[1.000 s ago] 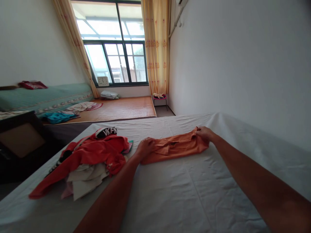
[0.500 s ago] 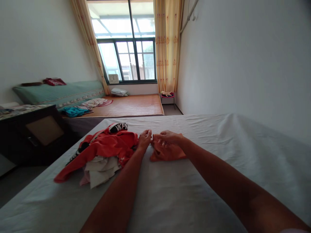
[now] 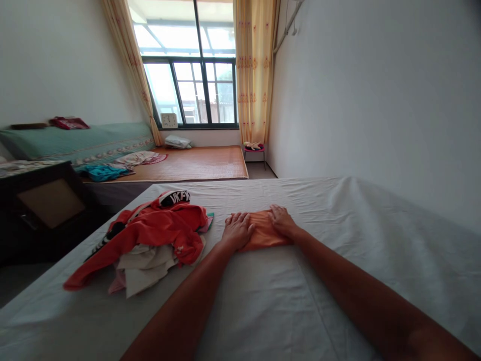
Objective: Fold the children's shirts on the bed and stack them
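Observation:
An orange piece of clothing, folded into a small flat rectangle, lies on the pale bed sheet. My left hand rests flat on its left end, fingers stretched forward. On its right end lies my right hand, palm down with the fingers extended. Neither hand grips the cloth. The garment's exact kind cannot be told in its folded form. Left of my hands is a heap of clothes, with a red garment with black-and-white trim on top and a whitish cloth under it.
A dark cabinet stands left of the bed. Beyond is a second bed with a brown mat, holding a blue cloth. A small stool stands below the curtain. A white wall borders the right side.
Both hands have gone from pinching at the orange cloth's far left edge to lying flat on it, farther apart. The cloth now looks flatter and neater. The view has shifted slightly right.

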Motion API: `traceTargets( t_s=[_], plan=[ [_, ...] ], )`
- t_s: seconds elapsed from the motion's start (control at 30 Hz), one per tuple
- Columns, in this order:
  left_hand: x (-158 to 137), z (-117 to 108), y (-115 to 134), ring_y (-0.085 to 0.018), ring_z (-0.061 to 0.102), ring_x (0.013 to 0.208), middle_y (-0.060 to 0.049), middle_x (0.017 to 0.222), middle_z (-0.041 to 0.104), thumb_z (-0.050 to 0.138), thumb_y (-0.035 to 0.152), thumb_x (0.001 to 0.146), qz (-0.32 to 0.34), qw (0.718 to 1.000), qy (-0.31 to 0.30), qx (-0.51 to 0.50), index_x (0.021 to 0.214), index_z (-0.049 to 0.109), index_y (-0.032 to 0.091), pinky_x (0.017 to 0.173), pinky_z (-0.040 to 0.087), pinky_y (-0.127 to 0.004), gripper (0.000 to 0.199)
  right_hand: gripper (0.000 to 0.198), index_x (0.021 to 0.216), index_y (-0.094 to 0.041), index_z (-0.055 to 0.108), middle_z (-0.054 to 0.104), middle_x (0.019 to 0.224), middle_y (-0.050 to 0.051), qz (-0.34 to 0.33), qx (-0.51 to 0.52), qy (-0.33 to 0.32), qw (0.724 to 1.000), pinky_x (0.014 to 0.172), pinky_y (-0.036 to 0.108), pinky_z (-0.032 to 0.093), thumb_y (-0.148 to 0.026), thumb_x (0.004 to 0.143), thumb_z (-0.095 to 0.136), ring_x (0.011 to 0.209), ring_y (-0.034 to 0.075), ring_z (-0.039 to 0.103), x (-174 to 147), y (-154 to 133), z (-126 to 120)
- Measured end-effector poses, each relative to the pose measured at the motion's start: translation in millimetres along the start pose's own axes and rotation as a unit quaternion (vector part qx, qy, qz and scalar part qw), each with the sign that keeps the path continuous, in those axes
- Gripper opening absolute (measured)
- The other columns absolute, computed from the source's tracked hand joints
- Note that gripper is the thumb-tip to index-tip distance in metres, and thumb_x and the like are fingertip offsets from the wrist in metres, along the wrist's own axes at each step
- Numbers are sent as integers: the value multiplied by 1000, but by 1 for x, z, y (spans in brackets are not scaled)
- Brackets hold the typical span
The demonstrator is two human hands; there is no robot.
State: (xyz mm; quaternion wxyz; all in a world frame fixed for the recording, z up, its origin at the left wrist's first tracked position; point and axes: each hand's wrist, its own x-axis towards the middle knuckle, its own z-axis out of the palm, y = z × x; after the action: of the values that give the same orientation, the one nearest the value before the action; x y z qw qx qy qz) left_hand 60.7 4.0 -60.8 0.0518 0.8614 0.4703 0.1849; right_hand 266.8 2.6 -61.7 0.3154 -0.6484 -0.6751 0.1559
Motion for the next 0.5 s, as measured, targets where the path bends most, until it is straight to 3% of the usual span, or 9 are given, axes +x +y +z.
traceTargets(
  t_s=[0.1,0.23,0.3,0.4,0.5],
  plan=[
    [0,1,-3,-30,33,133,-11,142,44,35,44,93,-15,1000,2,8,133,48,20,109,21,-49,48,47,126,-9,50,52,133,20,69,43,13,997,105,45,31,-28,83,55,125,29,44,7,9,-20],
    [2,0,-3,-28,37,131,-8,140,47,36,46,93,-11,1000,21,17,132,48,22,109,24,-46,47,37,99,-9,64,71,98,14,118,150,-69,979,78,36,52,-39,77,62,92,27,65,6,5,-32],
    [4,-2,-3,-26,40,128,-7,138,49,38,44,92,-4,999,32,9,130,50,23,109,27,-44,45,33,90,-10,67,73,88,11,118,216,-120,962,69,31,54,-40,77,63,82,24,68,2,-3,-31],
    [10,-8,-6,-22,46,124,-7,134,53,38,42,93,-4,998,60,-36,127,52,21,108,31,-38,42,29,93,-14,67,74,88,7,105,300,-154,935,70,30,56,-37,75,64,82,22,69,-2,-16,-29],
    [15,-15,-13,-20,47,124,-10,132,54,30,40,95,-42,988,124,-84,130,49,16,106,35,-34,46,29,94,-17,65,74,88,4,77,414,-117,899,73,31,56,-35,71,68,83,22,68,0,-25,-39]
  ],
)
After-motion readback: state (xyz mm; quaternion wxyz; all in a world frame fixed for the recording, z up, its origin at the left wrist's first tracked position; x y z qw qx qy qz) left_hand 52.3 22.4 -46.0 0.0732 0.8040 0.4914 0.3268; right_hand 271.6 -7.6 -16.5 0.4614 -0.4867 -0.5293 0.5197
